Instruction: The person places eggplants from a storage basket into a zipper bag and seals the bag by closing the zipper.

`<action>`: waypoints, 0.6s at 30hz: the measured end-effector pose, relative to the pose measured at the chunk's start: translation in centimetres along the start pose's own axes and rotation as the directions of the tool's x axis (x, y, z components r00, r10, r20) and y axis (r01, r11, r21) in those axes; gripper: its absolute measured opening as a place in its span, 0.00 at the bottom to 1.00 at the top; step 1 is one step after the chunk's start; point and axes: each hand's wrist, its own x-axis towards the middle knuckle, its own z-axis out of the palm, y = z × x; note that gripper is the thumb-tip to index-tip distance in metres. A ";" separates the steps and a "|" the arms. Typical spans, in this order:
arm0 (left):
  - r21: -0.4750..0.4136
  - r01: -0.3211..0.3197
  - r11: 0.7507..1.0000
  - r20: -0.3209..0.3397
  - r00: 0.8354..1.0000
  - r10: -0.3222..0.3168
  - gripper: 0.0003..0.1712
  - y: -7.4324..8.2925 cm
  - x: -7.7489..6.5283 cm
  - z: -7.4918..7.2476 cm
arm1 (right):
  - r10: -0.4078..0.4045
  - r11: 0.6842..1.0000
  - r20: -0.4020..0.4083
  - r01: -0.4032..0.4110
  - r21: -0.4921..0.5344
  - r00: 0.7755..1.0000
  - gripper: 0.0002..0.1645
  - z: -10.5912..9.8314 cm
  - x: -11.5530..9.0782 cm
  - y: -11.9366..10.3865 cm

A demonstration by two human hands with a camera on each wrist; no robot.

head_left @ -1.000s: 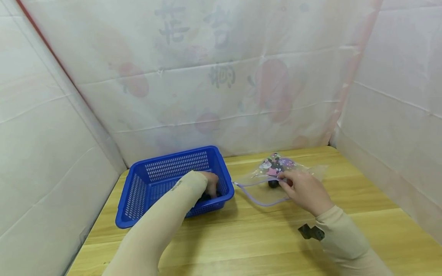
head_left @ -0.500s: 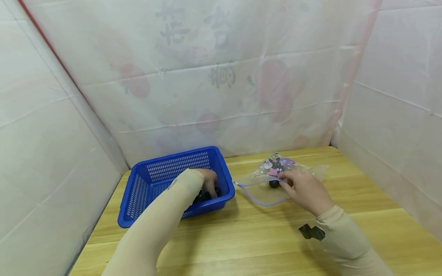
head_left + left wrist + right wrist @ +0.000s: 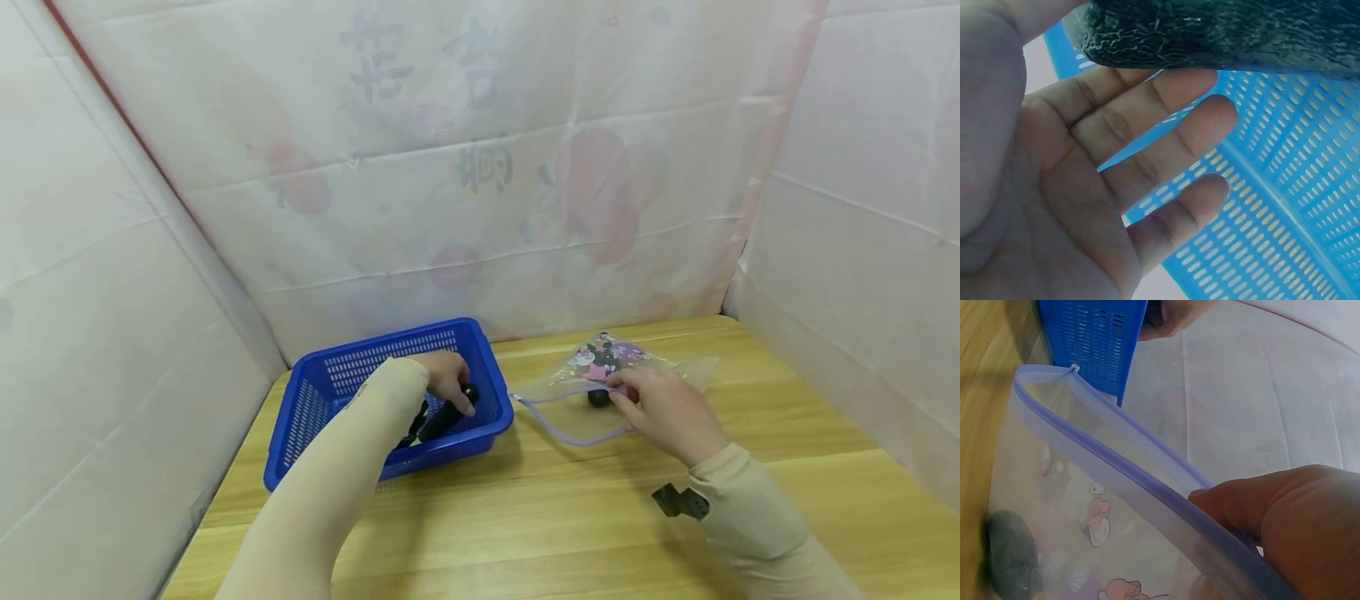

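Observation:
My left hand [image 3: 447,377] reaches into the blue perforated basket [image 3: 360,360] and pinches a black cylindrical thing [image 3: 441,419] near its rounded end, thumb against fingers. Up close in the left wrist view, the thing's dark surface [image 3: 1222,34] looks wrinkled and glossy; the other fingers extend below it. On the right, my right hand [image 3: 670,414] pinches the lilac zip edge [image 3: 1100,457] of a clear bag [image 3: 602,357] printed with cartoon figures, its mouth spread apart. A dark rounded thing [image 3: 1013,555] lies inside the bag.
More black things [image 3: 410,431] lie in the basket, partly hidden by the left sleeve. A wooden table [image 3: 525,525] bears basket and bag. White printed sheets [image 3: 525,167] wall it in at the back and sides. A small black device [image 3: 679,502] sits on the right sleeve.
My left hand has drawn back slightly up and left inside the basket, and the black cylindrical thing now shows in its grip. The right hand keeps its hold on the bag, nearly still.

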 end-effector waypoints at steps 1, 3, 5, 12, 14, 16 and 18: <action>-0.006 0.002 1.000 -0.004 1.000 -0.002 0.34 -0.1 -0.1 -0.1 | -0.001 1.000 0.001 0.001 0.001 1.000 0.06 0.0 0.0 0.0; -0.014 0.005 1.000 -0.016 1.000 -0.005 0.30 -0.3 -0.3 -0.3 | -0.001 1.000 0.003 0.001 0.003 1.000 0.06 0.0 0.1 -0.1; -0.033 0.007 0.999 -0.029 1.000 -0.008 0.25 -0.4 -0.6 -0.6 | -0.002 1.000 0.002 0.002 0.004 1.000 0.06 0.1 0.1 -0.1; -0.041 -0.040 0.998 -0.111 0.993 0.035 0.23 -1.1 -1.3 -1.4 | -0.002 1.000 0.014 0.002 0.013 1.000 0.07 0.1 0.4 -0.3; -0.033 -0.057 0.998 -0.137 0.989 0.052 0.26 -1.2 -1.4 -1.5 | 0.002 1.000 0.020 -0.002 0.018 1.000 0.07 0.1 0.5 -0.3; -0.030 -0.075 0.997 -0.160 0.985 0.070 0.28 -1.4 -1.6 -1.7 | 0.002 1.000 0.022 -0.002 0.019 1.000 0.06 0.1 0.5 -0.3; -0.033 -0.093 0.995 -0.180 0.980 0.085 0.30 -1.4 -1.8 -1.8 | -0.001 1.000 0.019 0.001 0.018 1.000 0.06 0.2 0.6 -0.2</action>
